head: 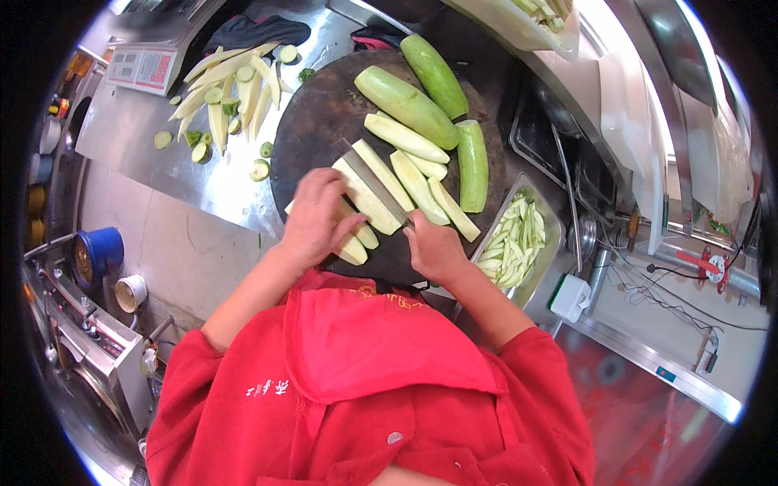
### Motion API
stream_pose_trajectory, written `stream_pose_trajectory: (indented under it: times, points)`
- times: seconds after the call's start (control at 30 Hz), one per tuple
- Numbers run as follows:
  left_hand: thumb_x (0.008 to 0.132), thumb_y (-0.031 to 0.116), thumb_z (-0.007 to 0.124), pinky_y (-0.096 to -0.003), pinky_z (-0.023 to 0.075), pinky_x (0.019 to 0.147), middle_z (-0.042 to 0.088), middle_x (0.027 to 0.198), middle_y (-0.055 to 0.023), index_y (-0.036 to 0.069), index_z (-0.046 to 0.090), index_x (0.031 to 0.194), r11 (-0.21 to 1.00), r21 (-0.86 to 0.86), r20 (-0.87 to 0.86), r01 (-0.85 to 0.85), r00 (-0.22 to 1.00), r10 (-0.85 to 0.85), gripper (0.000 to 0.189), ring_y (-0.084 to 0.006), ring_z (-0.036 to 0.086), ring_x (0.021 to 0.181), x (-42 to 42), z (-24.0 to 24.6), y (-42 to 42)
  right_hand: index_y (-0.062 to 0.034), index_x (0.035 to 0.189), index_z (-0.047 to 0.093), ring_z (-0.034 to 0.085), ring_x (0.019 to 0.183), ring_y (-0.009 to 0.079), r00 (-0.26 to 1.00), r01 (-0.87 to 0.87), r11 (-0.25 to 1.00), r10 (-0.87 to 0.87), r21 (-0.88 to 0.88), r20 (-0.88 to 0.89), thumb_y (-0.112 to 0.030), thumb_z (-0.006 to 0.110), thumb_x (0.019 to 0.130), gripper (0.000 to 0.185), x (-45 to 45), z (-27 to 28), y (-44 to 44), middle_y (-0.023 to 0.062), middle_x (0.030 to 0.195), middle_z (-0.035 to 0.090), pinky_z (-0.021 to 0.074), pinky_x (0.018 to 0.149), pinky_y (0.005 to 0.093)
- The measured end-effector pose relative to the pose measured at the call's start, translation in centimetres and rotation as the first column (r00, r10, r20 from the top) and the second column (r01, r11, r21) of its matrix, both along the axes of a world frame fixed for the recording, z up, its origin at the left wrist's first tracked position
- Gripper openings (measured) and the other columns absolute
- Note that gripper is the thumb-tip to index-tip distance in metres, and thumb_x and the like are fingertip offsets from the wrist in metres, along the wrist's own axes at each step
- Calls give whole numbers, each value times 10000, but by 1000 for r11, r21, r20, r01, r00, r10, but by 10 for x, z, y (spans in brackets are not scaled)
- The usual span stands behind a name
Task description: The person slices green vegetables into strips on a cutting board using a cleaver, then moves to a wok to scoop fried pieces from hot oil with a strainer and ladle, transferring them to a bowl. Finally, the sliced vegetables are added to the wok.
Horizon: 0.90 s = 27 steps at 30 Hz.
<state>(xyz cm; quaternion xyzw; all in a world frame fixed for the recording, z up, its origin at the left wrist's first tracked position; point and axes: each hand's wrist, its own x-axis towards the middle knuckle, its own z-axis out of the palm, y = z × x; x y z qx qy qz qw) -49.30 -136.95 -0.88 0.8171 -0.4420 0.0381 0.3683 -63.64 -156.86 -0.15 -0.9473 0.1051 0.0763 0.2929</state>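
Note:
A kitchen knife (378, 182) is in my right hand (439, 248), gripped by its handle. Its blade, seen nearly edge-on, lies between a peeled squash half (371, 200) and a narrower pale slice (384, 173). My left hand (313, 212) presses on the peeled squash on the blade's left side, fingers bent over it and thumb stretched toward the front. More cut pieces (351, 249) stick out under that hand. All this rests on a round dark chopping block (310, 130). To the right on the block lie several peeled lengths (419, 185) and whole green squashes (407, 106).
A metal pan (550, 267) of sliced squash (513, 243) stands right of the block. Pale strips (209, 79) and cut-off ends (199, 152) lie on the steel table (115, 130), near a scale (143, 70). A white tub (516, 21) overhangs the upper right.

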Motion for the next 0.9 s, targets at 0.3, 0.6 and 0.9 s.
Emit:
stream_pose_trajectory:
  times: [0.3,0.6,0.9]
  points:
    - [645,184,881,-427,497,868,504,1154,-217,13,488,1176,980,194,-149,-44,986,74,682,-403,547,1046,-9,4,55,-30,1195,509,635,783,452,947,258,954,-281,149,156,-191,569,944,304,-33,-3,-4,242,833,654,500,674,513]
    - [713,160,836,-369,516,750,576,935,-126,28,563,1103,893,400,-487,206,873,16,494,-306,608,843,-20,32,67,-1,1152,542,642,734,439,934,290,941,-318,172,164,-147,641,913,297,-35,1,-1,243,752,625,492,625,459]
    - [851,49,749,-252,554,726,693,1020,-103,-25,574,1214,967,-93,-996,-238,14,-93,410,-172,699,839,-18,55,27,-4,1185,500,490,470,93,708,271,384,-701,883,87,-104,622,948,284,-37,50,5,68,897,628,404,411,238]
